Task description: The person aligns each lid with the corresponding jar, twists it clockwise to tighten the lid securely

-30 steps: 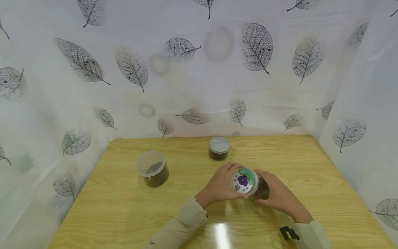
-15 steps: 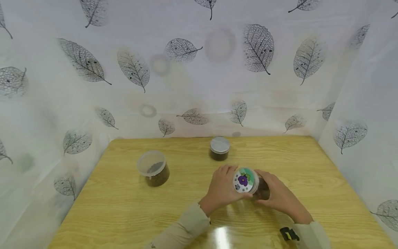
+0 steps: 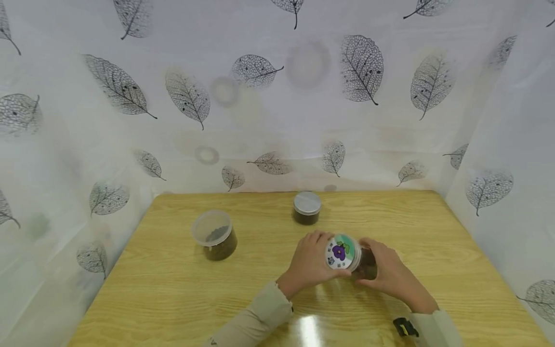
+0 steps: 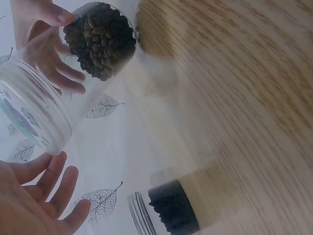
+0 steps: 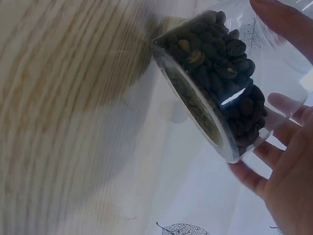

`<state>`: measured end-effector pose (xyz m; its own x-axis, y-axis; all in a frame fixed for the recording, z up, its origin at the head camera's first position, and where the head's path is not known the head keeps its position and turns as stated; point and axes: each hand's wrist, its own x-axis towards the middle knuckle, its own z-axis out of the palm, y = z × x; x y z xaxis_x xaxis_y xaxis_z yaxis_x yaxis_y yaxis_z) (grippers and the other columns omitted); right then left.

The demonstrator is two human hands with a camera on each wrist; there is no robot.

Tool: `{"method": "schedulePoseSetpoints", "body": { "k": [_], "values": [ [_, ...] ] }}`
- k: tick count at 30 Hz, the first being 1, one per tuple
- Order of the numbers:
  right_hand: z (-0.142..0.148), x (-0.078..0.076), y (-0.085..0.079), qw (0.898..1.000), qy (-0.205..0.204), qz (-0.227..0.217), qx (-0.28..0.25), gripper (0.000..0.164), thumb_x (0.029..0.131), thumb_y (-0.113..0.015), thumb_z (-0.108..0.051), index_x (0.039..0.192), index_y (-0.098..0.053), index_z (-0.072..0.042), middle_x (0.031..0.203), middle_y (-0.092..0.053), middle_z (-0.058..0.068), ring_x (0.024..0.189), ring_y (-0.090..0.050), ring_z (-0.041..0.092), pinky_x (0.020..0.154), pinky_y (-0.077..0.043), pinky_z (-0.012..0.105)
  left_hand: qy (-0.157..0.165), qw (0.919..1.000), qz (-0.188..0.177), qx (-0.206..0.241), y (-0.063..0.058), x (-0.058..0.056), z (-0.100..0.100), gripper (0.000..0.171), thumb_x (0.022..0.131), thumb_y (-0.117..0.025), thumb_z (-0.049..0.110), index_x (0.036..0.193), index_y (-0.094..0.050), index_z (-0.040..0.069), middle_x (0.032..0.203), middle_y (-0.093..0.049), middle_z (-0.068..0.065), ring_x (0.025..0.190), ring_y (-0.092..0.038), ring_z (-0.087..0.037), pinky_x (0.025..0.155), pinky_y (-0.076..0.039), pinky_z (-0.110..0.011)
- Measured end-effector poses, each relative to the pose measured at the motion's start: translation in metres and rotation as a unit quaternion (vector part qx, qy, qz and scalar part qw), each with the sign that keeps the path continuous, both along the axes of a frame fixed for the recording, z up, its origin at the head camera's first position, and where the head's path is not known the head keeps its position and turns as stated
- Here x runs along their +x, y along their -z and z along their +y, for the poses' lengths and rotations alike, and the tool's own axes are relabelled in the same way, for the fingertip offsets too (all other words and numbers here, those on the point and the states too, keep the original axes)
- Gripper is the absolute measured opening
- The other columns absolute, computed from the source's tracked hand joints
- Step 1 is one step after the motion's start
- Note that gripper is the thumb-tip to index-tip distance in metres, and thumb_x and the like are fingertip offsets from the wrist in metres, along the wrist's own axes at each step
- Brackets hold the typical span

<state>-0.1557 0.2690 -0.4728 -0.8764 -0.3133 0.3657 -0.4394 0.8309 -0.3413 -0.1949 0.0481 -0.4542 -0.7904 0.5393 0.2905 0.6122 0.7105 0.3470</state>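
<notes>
A clear jar [image 3: 367, 264] of dark brown beans is tilted over the table, its lid [image 3: 340, 252] facing up and to the left. A purple flower on green and white decorates that lid. My left hand [image 3: 309, 260] holds the lid's rim, thumb at the near side and fingers at the far side. Around the jar's body my right hand [image 3: 392, 272] keeps its grip, thumb and fingers on opposite sides. In the right wrist view the beans [image 5: 215, 73] lie heaped at the jar's base, near the right fingers [image 5: 281, 129].
Behind the hands stands a small silver-lidded jar [image 3: 307, 208] with dark contents. A wider translucent tub [image 3: 219, 243], partly filled with something dark, sits at the left. White leaf-print cloth [image 3: 269, 120] hangs behind the wooden table [image 3: 165, 299].
My left hand has shifted its hold on the lid, the wrist moving right and the fingers drawing back slightly. The jar and right hand stay nearly in place.
</notes>
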Motion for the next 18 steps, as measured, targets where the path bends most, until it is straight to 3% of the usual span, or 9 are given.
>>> {"method": "schedulePoseSetpoints", "body": {
  "k": [4, 9, 18],
  "values": [
    [0.0, 0.0006, -0.0004, 0.999, -0.003, 0.044, 0.017, 0.096, 0.047, -0.093, -0.031, 0.124, -0.046, 0.0, 0.118, -0.054, 0.017, 0.107, -0.046, 0.035, 0.085, -0.039, 0.059, 0.002, 1.0, 0.01, -0.001, -0.0006, -0.0005, 0.0007, 0.089, 0.065, -0.069, 0.071, 0.133, -0.049, 0.016, 0.117, -0.054, 0.002, 0.106, -0.052, -0.013, 0.097, -0.044, -0.035],
    [0.0013, 0.0011, -0.0016, 0.995, 0.001, 0.086, 0.046, 0.096, 0.043, -0.092, -0.037, 0.122, -0.049, -0.002, 0.113, -0.052, 0.015, 0.101, -0.047, 0.033, 0.077, -0.041, 0.053, 0.008, 0.9997, 0.022, 0.003, -0.0009, -0.0017, 0.002, 0.089, 0.062, -0.071, 0.07, 0.131, -0.05, 0.017, 0.117, -0.054, 0.002, 0.106, -0.051, -0.012, 0.095, -0.044, -0.033],
    [0.0062, 0.002, -0.0037, 0.993, 0.028, 0.075, 0.091, 0.097, 0.045, -0.089, -0.05, 0.123, -0.05, -0.006, 0.112, -0.056, 0.01, 0.101, -0.053, 0.03, 0.077, -0.041, 0.049, 0.029, 0.9975, 0.064, -0.004, -0.003, -0.0036, 0.0029, 0.094, 0.06, -0.074, 0.069, 0.133, -0.048, 0.016, 0.12, -0.054, 0.001, 0.109, -0.051, -0.012, 0.098, -0.043, -0.034]
  ]
}}
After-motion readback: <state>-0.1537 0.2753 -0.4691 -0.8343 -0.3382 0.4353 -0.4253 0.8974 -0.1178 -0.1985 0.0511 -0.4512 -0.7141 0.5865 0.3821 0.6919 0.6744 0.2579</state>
